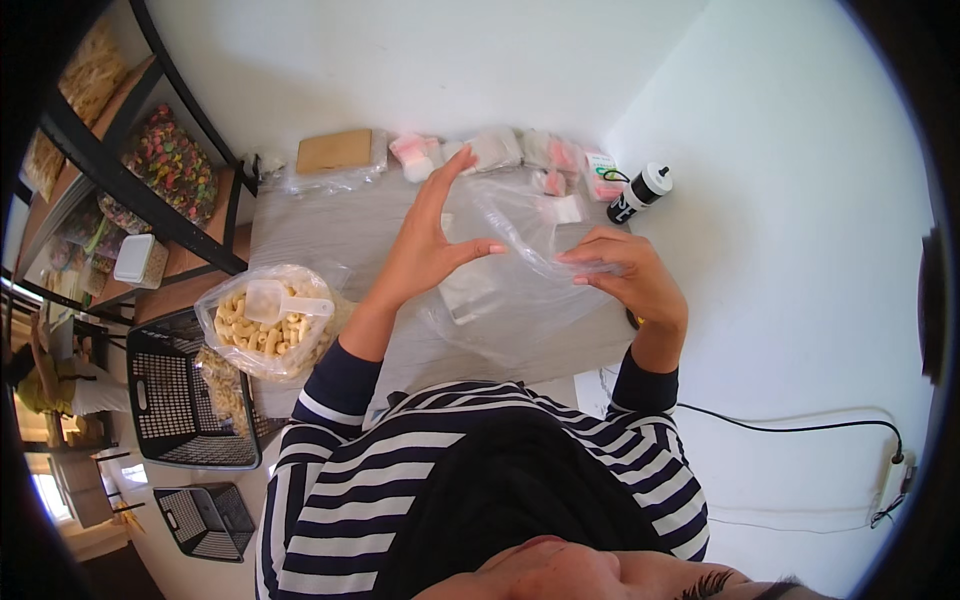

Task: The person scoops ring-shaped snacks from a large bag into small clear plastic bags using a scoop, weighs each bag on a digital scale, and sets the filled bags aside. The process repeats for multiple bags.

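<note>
My right hand (628, 272) pinches the rim of a clear plastic bag (512, 222) above the table. The bag's mouth gapes toward my left hand, and its lower part hangs loose. My left hand (425, 240) is open, thumb and fingers spread wide, close to the left side of that mouth; no bag shows between its fingers. Beyond my left forearm stands a large open plastic bag of pale ring-shaped snacks (238, 332), with a white scoop (268, 302) lying on top. Under my hands, a flat white packet (468, 290) lies on the table.
Along the grey table's (300, 230) back edge lie a brown rectangular block (335, 151), several pink-and-white packets (415, 155) and a black-and-white bottle (640, 193). To the left are a shelf (190, 265) of bagged goods and a black basket (180, 385). A cable (790, 425) runs along the right wall.
</note>
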Tool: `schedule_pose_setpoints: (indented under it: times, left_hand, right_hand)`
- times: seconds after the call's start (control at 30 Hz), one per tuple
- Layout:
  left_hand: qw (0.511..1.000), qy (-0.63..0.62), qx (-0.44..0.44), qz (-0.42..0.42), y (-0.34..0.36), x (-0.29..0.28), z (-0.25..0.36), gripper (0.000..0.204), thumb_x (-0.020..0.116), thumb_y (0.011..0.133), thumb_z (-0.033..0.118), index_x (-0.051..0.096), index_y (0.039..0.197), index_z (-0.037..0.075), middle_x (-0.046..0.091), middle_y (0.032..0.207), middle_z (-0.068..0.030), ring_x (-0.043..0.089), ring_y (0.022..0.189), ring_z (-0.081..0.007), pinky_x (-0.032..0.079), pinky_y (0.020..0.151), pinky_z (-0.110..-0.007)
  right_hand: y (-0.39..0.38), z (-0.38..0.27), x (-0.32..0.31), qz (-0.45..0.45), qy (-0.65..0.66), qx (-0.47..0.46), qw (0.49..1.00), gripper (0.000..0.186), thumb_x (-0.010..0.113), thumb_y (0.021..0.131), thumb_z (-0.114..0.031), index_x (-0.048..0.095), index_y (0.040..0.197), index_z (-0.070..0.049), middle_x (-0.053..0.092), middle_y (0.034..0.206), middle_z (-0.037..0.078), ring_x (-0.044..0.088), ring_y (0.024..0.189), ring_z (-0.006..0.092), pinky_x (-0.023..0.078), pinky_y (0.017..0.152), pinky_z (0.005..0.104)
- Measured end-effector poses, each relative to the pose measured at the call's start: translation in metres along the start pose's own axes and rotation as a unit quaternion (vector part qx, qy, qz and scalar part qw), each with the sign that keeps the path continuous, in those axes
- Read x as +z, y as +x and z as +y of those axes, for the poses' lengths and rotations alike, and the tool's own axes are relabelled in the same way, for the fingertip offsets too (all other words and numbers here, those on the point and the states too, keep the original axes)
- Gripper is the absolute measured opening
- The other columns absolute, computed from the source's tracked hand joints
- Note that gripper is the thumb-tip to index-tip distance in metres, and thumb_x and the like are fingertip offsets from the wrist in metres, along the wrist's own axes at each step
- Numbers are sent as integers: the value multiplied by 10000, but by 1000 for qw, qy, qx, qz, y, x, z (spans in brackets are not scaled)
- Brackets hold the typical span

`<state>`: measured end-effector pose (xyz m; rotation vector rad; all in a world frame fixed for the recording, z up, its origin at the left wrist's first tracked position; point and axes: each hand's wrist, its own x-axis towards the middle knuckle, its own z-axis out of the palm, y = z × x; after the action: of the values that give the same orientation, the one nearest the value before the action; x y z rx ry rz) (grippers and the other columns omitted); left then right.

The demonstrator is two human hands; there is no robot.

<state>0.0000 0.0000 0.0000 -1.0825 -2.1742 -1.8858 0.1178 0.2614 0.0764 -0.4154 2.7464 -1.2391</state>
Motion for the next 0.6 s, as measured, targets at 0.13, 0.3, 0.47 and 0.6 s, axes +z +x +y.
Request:
schedule_pose_setpoints:
  times: [0.13,0.3,0.47,0.6]
  left_hand:
    - [997,-76,6,32,5,-10,16,423,842,773,77,671,1158,45,703,1003,-38,602,1006,-139,446,960,-310]
    - [979,-155,-33,126,2,-25,26,150,801,805,9,729,937,16,694,866,-9,625,866,-94,494,815,-251]
    - [980,-121,34,152,1,-35,18,157,779,816,-25,714,954,10,681,916,-26,635,846,-116,516,804,-250]
    - [982,-111,18,153,7,-34,22,196,717,849,-73,681,1029,-7,649,1130,-79,676,936,-158,554,829,-258]
  right_hand:
    - [-1,-15,-5,117,-34,-68,990,390,747,758,71,715,1134,-26,662,1005,57,616,947,182,494,835,296]
    - [7,-23,-6,258,54,-29,964,418,762,785,50,666,1188,-9,651,993,34,592,941,123,494,808,262]
    - [10,1,-9,321,103,-3,942,327,812,801,-43,663,1090,-10,642,1017,9,561,883,89,462,757,232]
    - [17,14,-9,342,102,24,934,269,820,792,-38,655,1003,-17,620,944,-15,520,821,66,425,695,215]
